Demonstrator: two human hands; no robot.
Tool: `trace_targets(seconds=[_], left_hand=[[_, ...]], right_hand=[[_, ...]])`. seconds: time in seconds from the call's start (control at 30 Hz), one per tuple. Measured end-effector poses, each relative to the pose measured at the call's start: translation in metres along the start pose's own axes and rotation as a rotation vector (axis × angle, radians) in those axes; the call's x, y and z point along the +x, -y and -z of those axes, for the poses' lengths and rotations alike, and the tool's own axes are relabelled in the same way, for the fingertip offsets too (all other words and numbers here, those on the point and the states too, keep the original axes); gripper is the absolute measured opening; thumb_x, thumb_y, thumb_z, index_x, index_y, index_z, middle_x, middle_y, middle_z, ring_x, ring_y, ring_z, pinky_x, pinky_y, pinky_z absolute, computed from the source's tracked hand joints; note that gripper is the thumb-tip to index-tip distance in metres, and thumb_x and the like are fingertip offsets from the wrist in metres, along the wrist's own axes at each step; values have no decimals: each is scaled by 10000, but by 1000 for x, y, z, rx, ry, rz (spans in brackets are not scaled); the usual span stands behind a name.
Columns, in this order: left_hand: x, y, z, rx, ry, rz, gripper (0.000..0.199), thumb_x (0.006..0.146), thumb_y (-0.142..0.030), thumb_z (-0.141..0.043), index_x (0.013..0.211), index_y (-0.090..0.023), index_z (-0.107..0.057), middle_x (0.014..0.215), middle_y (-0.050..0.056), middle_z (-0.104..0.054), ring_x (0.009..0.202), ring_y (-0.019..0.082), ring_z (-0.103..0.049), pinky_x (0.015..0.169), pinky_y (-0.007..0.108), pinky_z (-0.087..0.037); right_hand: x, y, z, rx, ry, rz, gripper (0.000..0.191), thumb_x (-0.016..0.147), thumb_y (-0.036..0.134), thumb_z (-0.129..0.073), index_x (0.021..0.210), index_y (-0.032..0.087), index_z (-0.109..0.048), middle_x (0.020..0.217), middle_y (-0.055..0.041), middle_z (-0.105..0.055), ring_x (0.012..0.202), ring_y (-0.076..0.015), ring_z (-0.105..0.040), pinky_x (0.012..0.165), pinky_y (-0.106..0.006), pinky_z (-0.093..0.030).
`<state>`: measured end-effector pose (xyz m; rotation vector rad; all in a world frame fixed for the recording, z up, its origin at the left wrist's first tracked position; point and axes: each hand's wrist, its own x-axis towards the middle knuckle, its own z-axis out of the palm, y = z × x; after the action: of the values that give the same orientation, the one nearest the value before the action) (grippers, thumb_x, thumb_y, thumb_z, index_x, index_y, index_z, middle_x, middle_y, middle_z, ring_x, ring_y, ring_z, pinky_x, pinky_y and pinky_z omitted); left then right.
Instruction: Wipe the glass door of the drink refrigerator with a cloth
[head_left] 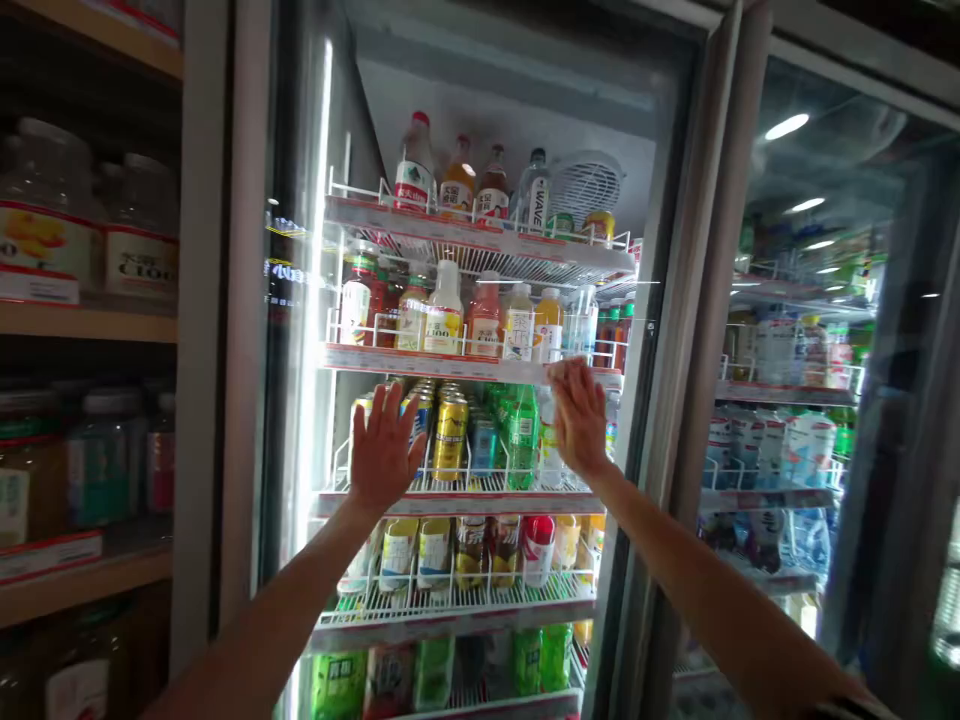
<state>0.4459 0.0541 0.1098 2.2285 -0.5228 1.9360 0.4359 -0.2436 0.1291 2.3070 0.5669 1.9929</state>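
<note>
fridge shelves [465, 503] glow, gold can [451, 438] beyond, between splayed left hand [385, 450] and flat right hand [580, 420]

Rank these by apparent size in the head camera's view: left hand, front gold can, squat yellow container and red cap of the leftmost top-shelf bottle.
1. Left hand, though it is also nearest the camera
2. Front gold can
3. Squat yellow container
4. Red cap

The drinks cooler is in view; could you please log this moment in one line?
left hand: open, empty, before cans | right hand: open, empty, before shelf edge | cooler: lit, stocked
</note>
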Motion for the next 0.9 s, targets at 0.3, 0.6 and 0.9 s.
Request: trace_targets(seconds=[0.3, 0.6, 0.9], left_hand=[[-40, 12, 12, -11, 122, -31, 599, 886, -296, -435, 1445, -267, -225, 1512, 68, -248, 1416, 231, -144, 1153, 447, -130], [-62, 23, 25, 52, 193, -51, 513, 890, -289, -430, 1394, -231, -351, 1492, 98, -292, 1415, 237, -154, 1142, 472, -154], [-72, 31, 39, 108, 219, 19, 464, 888, -272, -426, 1347, -205, -425, 1491, 120, -293, 1418, 253, -135, 1133, 483, -177]], right_hand=[[7, 42, -9, 72, 103, 92, 684, 876, 141, -379, 1478, 294, -93, 1529, -29, -241, 1421, -261, -152, 1119, -528, -195], [-15, 64, -14, 133, 226, 421, 656, 883, 162, -393, 1476, 273, -138, 1482, -13, -354, 1420, -215, -166, 1156, -482, -121], [-19, 88, -21, 196, 294, 520, 687, 858, 143, -426, 1473, 276, -149, 1471, 2, -373, 1408, -204, -208, 1153, -447, -150]])
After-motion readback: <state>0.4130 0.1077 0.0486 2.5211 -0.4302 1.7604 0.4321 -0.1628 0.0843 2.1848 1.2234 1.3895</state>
